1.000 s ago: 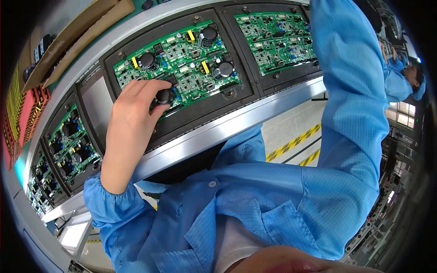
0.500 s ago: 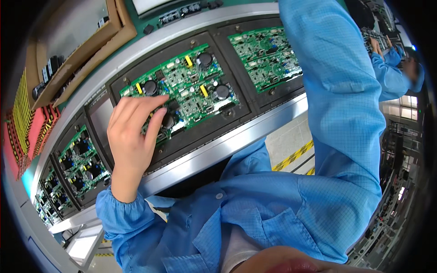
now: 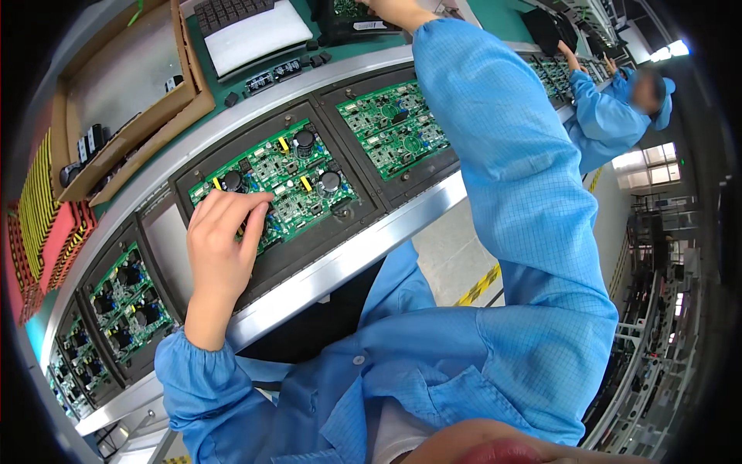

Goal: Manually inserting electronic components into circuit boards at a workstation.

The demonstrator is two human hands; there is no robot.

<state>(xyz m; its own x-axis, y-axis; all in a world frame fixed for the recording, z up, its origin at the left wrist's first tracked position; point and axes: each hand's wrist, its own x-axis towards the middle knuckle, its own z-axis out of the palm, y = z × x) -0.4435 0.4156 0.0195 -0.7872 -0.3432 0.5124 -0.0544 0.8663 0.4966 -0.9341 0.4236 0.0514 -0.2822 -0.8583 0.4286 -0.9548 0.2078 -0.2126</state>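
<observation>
My left hand point(image 3: 224, 240) rests over the near left part of a green circuit board point(image 3: 290, 205) seated in a black frame. Its thumb and index fingertips come close together, and its other fingers curl down behind them; whatever lies under them is hidden. Round black capacitors point(image 3: 330, 182) and small yellow parts point(image 3: 306, 184) stand on this board. My right arm stretches far forward, and my right hand point(image 3: 398, 9) is at the top edge by a black tray point(image 3: 340, 29) holding a green board. Its fingers are mostly cut off.
A second framed board point(image 3: 393, 127) lies to the right, and more framed boards point(image 3: 131, 301) to the left. Behind the metal rail point(image 3: 348, 259) are a cardboard box point(image 3: 182, 100) with black capacitors, a white foam block point(image 3: 255, 39) and loose capacitors point(image 3: 274, 75). A co-worker point(image 3: 618, 108) sits far right.
My view has shifted, bringing my right hand and the black tray into sight at the top. My left hand stays at the same board; its thumb and index fingertips are closer together.
</observation>
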